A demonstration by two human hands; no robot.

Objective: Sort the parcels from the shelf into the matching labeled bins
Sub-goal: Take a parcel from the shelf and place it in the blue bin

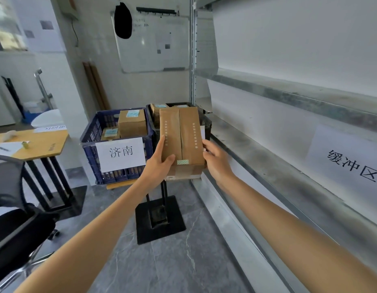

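I hold a brown cardboard parcel (181,136) out in front of me, its taped seam facing up. My left hand (161,166) grips its left edge and underside, thumb on top. My right hand (215,159) grips its right edge. The parcel hangs over the near rim of a black bin (206,121) holding other boxes; its label is hidden behind the parcel. To the left stands a blue bin (90,136) with a white paper label (121,154) and several boxes inside. The metal shelf (267,149) runs along the right.
A paper sign (350,163) hangs on the shelf's back panel. Both bins rest on a stand with a black base plate (160,220). A wooden table (33,144) and a black office chair (12,220) stand at left. A whiteboard (153,43) leans on the far wall.
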